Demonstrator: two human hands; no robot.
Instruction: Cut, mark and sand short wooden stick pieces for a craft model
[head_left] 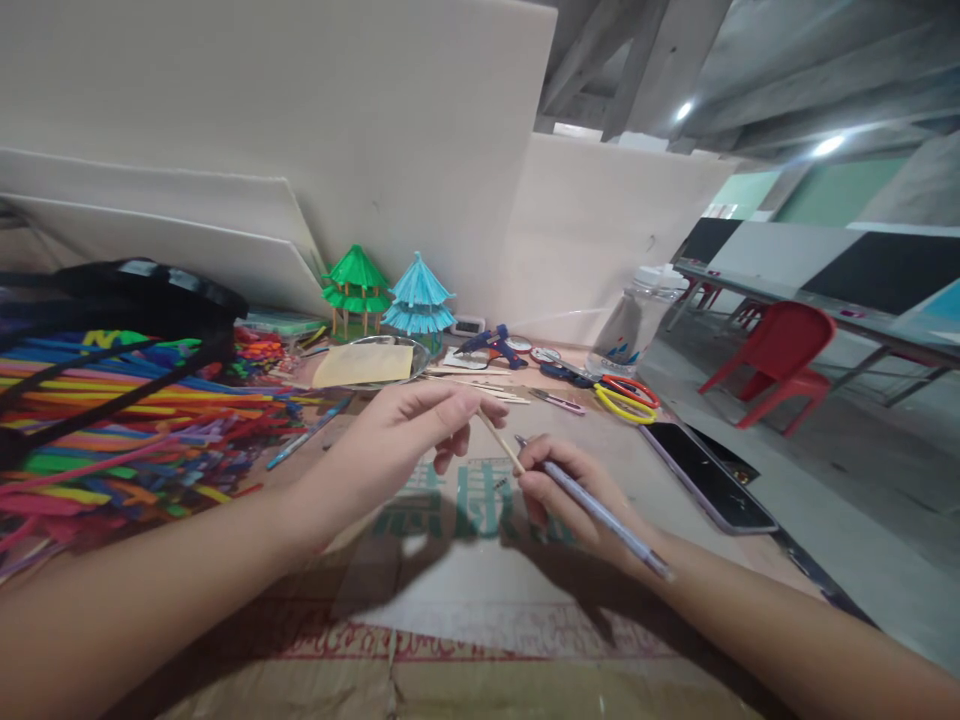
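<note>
A thin wooden stick (500, 443) slants between my two hands above the work surface. My left hand (427, 420) is closed around its upper end, thumb and fingers together. At the lower end, the thumb and index finger of my right hand (574, 485) pinch the stick. That same hand also holds a pale purple pen (600, 512), which lies across it with the tip pointing away to the upper left. Beneath both hands is a light sheet (450, 590) with green printed characters showing through. Parts of the right fingers are hidden.
Colourful pipe cleaners (135, 420) pile up on the left beside a black bag (150, 290). Green (356, 270) and blue (418, 285) model pavilions stand behind, near a glue gun (499, 345). Scissors (626, 400), a phone (709, 475) and a clear bottle (634, 320) lie rightward.
</note>
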